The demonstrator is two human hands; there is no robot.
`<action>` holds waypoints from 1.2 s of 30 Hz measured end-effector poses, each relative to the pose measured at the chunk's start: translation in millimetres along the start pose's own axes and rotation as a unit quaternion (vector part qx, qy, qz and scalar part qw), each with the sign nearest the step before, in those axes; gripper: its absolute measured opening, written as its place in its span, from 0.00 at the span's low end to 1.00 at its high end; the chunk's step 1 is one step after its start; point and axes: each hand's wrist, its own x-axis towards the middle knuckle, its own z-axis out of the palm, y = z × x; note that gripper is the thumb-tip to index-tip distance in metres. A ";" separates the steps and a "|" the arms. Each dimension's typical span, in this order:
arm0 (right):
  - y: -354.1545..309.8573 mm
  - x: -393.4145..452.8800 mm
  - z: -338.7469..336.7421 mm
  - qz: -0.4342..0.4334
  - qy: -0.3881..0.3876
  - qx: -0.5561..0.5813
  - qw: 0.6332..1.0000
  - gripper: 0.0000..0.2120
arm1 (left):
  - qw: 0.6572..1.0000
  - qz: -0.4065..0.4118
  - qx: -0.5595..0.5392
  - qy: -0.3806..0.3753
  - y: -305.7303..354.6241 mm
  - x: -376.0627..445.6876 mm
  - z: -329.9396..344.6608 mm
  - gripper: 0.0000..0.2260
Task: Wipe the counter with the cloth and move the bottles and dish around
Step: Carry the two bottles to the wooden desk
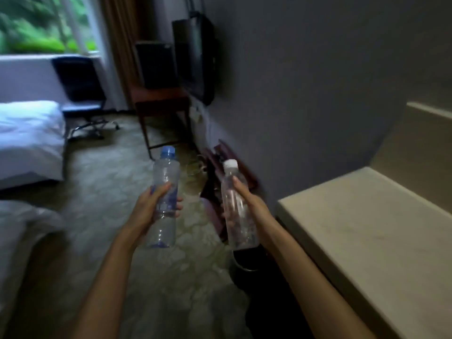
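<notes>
My left hand [152,204] grips a clear plastic bottle with a blue cap [165,172], held upright over the carpet. My right hand [247,204] grips a second clear bottle with a white cap [234,216], also upright, just left of the counter. The beige stone counter [367,228] runs along the right side, its top bare where it shows. Neither a cloth nor a dish is in view.
A dark bin [247,267] stands on the floor below my right arm, beside the counter's end. Beds with white linen [27,140] lie at the left. A wooden table [161,99], a wall television [195,59] and an office chair [80,86] stand farther back.
</notes>
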 end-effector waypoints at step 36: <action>73.0 761.4 522.1 0.142 -0.087 -0.078 0.983 0.28 | 0.953 -0.110 -0.045 0.279 25.8 557.8 -556.1 0.19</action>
